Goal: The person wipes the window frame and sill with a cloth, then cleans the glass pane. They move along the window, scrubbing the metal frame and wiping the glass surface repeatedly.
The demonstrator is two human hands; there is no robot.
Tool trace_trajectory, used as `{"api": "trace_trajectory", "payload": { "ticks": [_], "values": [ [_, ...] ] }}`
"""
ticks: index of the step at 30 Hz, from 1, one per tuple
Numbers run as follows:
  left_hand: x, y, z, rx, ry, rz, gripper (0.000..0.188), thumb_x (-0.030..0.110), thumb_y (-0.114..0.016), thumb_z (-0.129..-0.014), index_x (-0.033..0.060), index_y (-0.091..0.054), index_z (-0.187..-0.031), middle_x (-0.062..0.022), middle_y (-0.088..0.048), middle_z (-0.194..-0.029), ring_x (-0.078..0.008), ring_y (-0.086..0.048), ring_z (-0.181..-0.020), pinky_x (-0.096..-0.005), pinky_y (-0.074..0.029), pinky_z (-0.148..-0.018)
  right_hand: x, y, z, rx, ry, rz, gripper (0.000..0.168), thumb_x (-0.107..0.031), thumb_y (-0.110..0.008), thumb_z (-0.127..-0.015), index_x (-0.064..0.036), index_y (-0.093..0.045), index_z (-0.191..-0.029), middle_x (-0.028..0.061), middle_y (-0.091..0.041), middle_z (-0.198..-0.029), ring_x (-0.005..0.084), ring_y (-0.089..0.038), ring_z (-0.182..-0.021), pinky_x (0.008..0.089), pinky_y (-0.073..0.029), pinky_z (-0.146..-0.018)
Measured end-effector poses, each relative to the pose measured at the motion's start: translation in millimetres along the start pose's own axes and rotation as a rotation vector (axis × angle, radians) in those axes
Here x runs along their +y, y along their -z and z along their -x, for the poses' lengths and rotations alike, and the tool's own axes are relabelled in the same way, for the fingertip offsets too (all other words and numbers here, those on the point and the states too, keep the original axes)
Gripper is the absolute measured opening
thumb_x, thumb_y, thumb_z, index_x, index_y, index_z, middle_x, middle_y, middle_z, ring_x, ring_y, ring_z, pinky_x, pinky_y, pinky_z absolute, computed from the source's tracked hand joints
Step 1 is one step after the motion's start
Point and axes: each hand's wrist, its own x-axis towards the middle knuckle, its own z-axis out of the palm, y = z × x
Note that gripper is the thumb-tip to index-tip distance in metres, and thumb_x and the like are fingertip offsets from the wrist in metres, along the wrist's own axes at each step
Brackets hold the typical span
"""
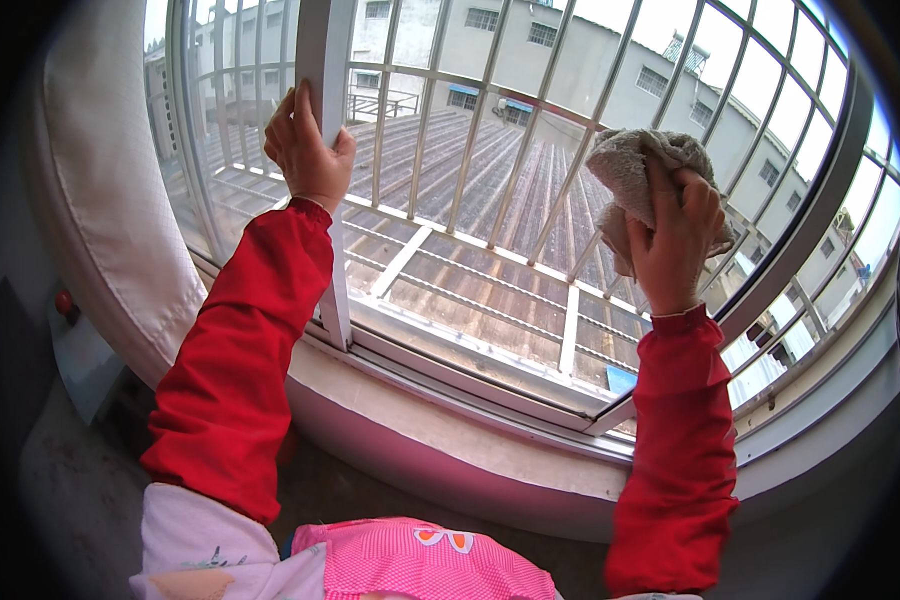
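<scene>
My left hand (313, 150) grips the upright metal frame (333, 292) of a sliding window sash, thumb on one side and fingers on the other. A crumpled grey towelling cloth (630, 169) is bunched under my right hand (676, 232), up against the window glass. My fingers spread over the cloth and cover part of it. Both forearms wear red sleeve covers (244, 330). Through the glass, metal security bars (495, 150) stand outside the window.
Below the window runs a pale sill (450, 420) with a sliding track (457, 390). A whitish curtain (112, 150) hangs at the left. Outside the bars lie a corrugated roof (487, 172) and a grey building (570, 56). A pink checked apron (427, 562) covers my front.
</scene>
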Motion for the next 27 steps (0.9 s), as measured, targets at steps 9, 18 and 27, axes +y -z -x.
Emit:
{"api": "trace_trajectory", "payload": {
  "ticks": [9, 18, 27],
  "values": [
    [-1, -1, -1, -0.018, 0.004, 0.004, 0.083, 0.01, -0.068, -0.067, 0.0113, -0.032, -0.141, -0.013, -0.042, -0.132, -0.0345, -0.037, -0.123, -0.0522, -0.027, -0.1, -96, -40, 95, -0.387, 0.357, 0.003, 0.029, -0.021, -0.056, -0.08, -0.022, -0.06, -0.108, -0.0046, -0.045, -0.081, 0.0165, -0.046, -0.084, 0.0377, -0.036, -0.069],
    [-1, -2, 0, -0.017, 0.005, 0.014, 0.083, 0.009, -0.068, -0.067, 0.0114, -0.032, -0.141, -0.0134, -0.042, -0.132, -0.0347, -0.038, -0.122, -0.0521, -0.027, -0.099, -98, -37, 125, -0.364, 0.534, -0.085, 0.029, -0.023, -0.058, -0.071, -0.024, -0.056, -0.1, -0.0025, -0.042, -0.094, 0.0159, -0.041, -0.093, 0.0334, -0.034, -0.078],
    [-1, 0, 1, -0.009, 0.021, 0.002, 0.081, 0.007, -0.068, -0.066, 0.008, -0.034, -0.14, -0.012, -0.045, -0.132, -0.0324, -0.04, -0.122, -0.0499, -0.026, -0.102, -28, -14, -11, -0.123, 0.192, 0.022, 0.05, -0.026, -0.07, -0.073, -0.015, -0.058, -0.12, 0.0051, -0.045, -0.1, 0.0241, -0.045, -0.096, 0.0412, -0.035, -0.078]
  ]
}}
